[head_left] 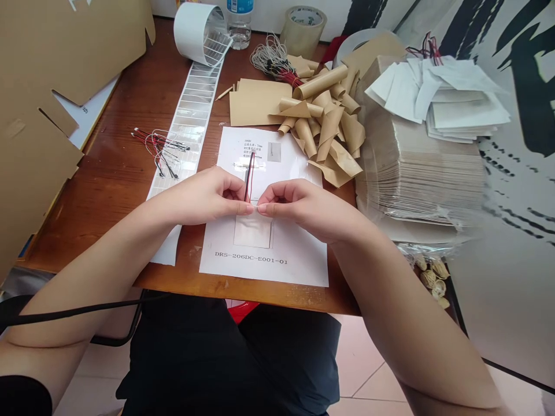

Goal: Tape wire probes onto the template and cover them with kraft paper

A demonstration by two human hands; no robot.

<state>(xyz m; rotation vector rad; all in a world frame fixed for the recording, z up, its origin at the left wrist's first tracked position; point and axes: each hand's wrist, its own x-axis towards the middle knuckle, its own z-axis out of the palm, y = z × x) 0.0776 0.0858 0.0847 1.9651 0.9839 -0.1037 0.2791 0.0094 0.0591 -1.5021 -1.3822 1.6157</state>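
Note:
On a printed white sheet (264, 274) lies a flat white rectangular piece (254, 234), with red and black wires (250, 173) running up from its top end toward the printed text. My left hand (217, 196) comes in from the left, thumb and forefinger pinched together at that top end. From the other side my right hand (299, 205) pinches at the same spot, its fingertips almost meeting the left ones. Something small and whitish shows between the fingertips, too small to name.
Left of the sheet runs a label strip (191, 115) from a roll (191, 32), with loose wires (160, 147) on it. Behind are curled brown paper pieces (329, 127) and a wire bundle (273, 58). A stack (429, 167) topped by white pieces (463, 92) stands right; cardboard (56, 58) stands left.

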